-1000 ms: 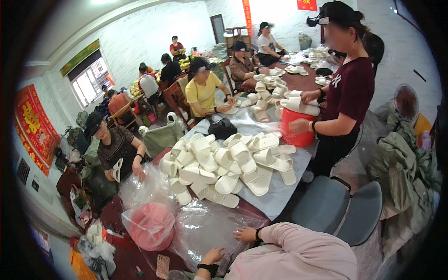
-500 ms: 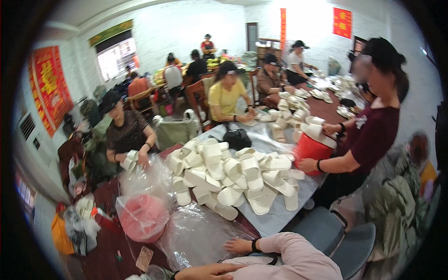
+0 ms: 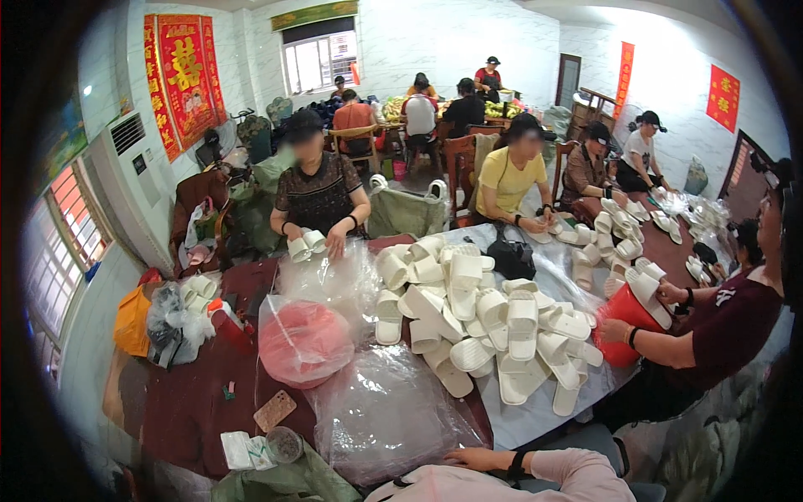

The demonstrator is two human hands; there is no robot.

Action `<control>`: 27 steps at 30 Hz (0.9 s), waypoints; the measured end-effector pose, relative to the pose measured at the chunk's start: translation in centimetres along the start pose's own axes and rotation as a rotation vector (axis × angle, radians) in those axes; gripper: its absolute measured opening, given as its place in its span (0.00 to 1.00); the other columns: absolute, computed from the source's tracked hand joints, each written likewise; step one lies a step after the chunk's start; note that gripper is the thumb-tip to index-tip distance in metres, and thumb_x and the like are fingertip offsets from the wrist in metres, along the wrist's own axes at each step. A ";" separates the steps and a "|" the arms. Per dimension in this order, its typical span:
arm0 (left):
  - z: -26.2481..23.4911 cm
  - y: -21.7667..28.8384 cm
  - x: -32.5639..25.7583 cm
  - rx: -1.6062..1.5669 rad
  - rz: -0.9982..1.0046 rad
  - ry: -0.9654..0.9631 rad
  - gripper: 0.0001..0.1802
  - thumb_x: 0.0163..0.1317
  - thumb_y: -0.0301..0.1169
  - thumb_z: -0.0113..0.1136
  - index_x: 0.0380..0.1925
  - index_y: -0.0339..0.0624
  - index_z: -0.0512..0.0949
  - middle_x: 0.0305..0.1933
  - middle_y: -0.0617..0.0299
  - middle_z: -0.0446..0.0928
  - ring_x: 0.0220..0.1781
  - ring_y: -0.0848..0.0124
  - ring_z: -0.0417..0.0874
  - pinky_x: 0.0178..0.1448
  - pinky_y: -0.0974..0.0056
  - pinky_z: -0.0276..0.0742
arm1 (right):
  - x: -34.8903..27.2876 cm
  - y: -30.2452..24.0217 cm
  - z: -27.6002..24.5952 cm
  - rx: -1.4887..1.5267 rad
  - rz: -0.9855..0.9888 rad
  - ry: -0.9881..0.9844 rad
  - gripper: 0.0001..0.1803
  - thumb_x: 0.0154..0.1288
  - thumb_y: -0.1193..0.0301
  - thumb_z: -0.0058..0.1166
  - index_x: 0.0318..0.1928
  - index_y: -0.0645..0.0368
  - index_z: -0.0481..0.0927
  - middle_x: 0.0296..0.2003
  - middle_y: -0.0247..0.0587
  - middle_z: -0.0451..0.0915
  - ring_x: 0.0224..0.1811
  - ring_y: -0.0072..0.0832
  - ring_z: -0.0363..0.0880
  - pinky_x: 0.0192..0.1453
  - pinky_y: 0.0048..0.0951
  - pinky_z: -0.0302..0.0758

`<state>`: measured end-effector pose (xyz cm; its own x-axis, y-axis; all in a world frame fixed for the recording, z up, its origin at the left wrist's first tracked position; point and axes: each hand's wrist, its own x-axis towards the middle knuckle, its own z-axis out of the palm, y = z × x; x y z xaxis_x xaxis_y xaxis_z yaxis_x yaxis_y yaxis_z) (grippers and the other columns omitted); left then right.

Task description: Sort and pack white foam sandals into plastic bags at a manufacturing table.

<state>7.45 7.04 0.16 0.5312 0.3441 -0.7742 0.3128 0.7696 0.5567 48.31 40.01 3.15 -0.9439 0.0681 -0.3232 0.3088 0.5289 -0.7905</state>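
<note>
Near edge of the frame: one hand (image 3: 478,458) of the wearer lies flat, fingers spread loosely, grip wide and holding nothing, just touching the near edge of a clear plastic bag (image 3: 386,410) spread on the counter (image 3: 196,393). Pink sleeve and a dark wristband behind it. Cannot tell whether it is the left or the right hand; no second hand shows.

Far of the bag, centre: a heap of white slippers (image 3: 481,322) on a pale sheet. A black pouch (image 3: 510,258) sits on the far side of the heap.

Left of the heap: a red basin (image 3: 305,339) wrapped in clear plastic. Near left: a brown phone-shaped slab (image 3: 274,410), a small round lid (image 3: 284,443).

Right: a person in a dark red top grips a red bucket (image 3: 623,322) loaded with slippers, at the counter's edge.

Far side: a person in a dark patterned top holds a slipper pair (image 3: 305,245); a person in a yellow shirt (image 3: 510,180) sits beside.
</note>
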 end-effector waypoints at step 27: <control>-3.9 -7.6 -5.1 -0.007 -0.094 0.134 0.21 0.64 0.35 0.45 0.54 0.35 0.65 0.56 0.54 0.68 0.56 0.61 0.67 0.58 0.59 0.62 | 8.7 2.1 5.5 -0.736 0.212 0.370 0.29 0.56 0.66 0.48 0.60 0.48 0.61 0.63 0.39 0.57 0.63 0.42 0.58 0.59 0.44 0.63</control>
<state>-0.68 1.51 -1.27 0.3896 0.3392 -0.8562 0.3507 0.8050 0.4785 41.40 37.06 -4.15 -0.8917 0.4323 -0.1340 0.4496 0.8803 -0.1516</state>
